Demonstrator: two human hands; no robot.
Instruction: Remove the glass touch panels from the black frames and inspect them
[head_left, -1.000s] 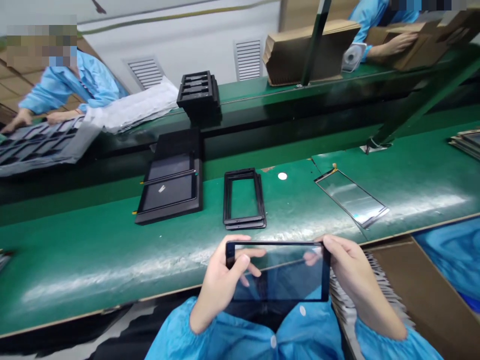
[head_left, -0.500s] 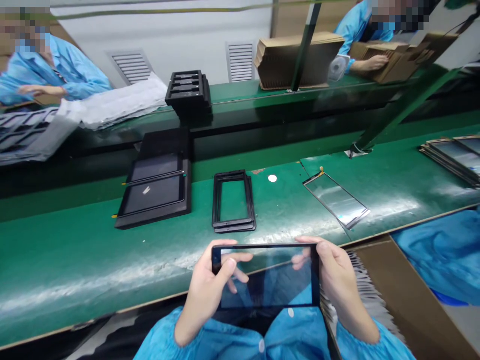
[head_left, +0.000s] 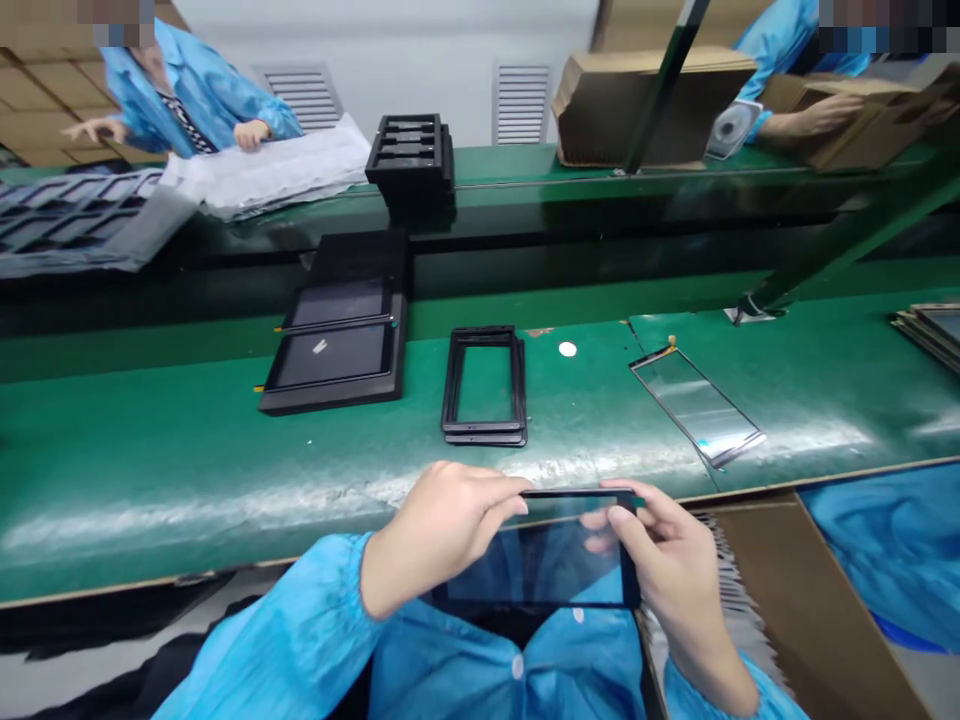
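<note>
A dark, black-edged glass panel [head_left: 551,565] lies flat over my lap at the near edge of the green belt [head_left: 187,470]. My left hand [head_left: 442,520] lies across the panel's left part, fingers pinched on its top edge near the middle. My right hand [head_left: 664,555] grips the panel's right end, with the fingertips curled at the top right corner, where a small green tab shows. On the belt just beyond my hands lies a stack of black frames [head_left: 484,385].
A black tray with dark panels [head_left: 337,340] sits left of the frames, a clear glass sheet [head_left: 697,405] to the right, more sheets [head_left: 930,330] at far right. A brown box of stacked parts [head_left: 795,590] stands beside my right arm. Other people in blue coats work across the line.
My left hand has slid from the panel's left end across to the middle of its top edge. My right hand's fingers have curled onto the top right corner. The camera shifted.
</note>
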